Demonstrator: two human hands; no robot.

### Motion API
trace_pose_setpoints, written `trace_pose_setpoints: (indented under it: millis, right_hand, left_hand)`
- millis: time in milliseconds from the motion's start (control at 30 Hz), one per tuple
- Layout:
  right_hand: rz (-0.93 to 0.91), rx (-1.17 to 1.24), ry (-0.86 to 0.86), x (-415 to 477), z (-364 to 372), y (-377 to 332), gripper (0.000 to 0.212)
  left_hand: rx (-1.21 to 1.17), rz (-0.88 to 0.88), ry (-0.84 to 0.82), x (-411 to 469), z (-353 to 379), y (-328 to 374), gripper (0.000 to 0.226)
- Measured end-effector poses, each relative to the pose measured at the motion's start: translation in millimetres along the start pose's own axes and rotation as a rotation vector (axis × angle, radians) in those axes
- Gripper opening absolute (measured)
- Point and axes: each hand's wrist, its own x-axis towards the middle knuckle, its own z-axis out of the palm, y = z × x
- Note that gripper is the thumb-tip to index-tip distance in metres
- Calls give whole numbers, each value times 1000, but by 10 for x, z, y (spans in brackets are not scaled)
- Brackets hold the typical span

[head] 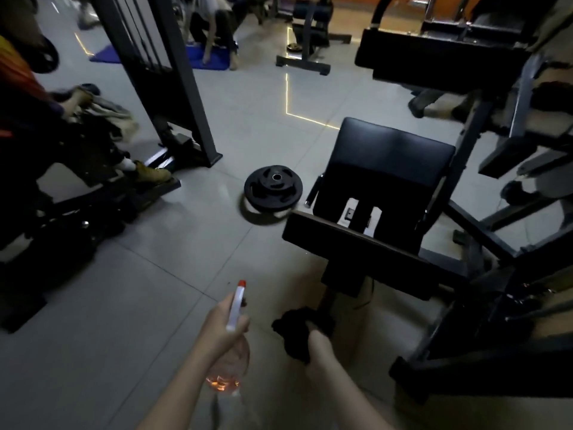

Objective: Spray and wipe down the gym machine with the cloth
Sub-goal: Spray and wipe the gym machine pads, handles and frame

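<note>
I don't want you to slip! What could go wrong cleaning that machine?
The weight plate lies on the floor beside the machine's black pad; stepping round, you might trip on it. The spray bottle in your left hand is over bare floor, not the pad, so mist may wet it and make it slippery.

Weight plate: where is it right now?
Head view, centre: the weight plate lies on the tiled floor, just left of the machine's black seat pad.

Left hand (220,325), right hand (317,341): both clenched
</note>
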Motion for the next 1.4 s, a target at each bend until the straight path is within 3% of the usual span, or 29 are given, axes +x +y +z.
trace_pose_setpoints:
  millis: [200, 300, 367, 467, 600, 767, 933, 1167, 1400]
  right_hand:
    - [-32, -28, -54, -50, 1122, -256, 38]
    - [-102, 134, 10, 150, 1783, -524, 35]
    - [-122, 222, 56, 249, 2191, -728, 33]
    - [-119, 375, 94, 286, 2544, -1009, 36]
    - [-140, 454, 137, 308, 2739, -1399, 37]
    - [-210, 641, 189, 592, 2763, -1873, 27]
    - [-259, 872, 225, 1104, 2568, -2471, 38]
    - [-235, 984, 465, 1470, 1981, -3284, 43]
    - [-223, 1200, 573, 1425, 1184, -3534, 23]
  left_hand:
    - [-136, 20, 21, 821, -708, -243, 57]
    - [-198, 51, 15, 1399, -1120, -345, 40]
    - [-129, 99, -15, 1752, -1418, -379, 38]
    - [30, 197, -121, 2216, -1769, -354, 60]
    - [127, 291, -230, 2721, -1962, -151, 53]
    - [16, 371, -359, 3339, -1843, 181, 52]
    - [44, 451, -520, 4096, -1432, 690, 34]
    - [119, 615, -730, 4995, -732, 1631, 38]
    - [254, 764, -947, 5459, 337, 2336, 47]
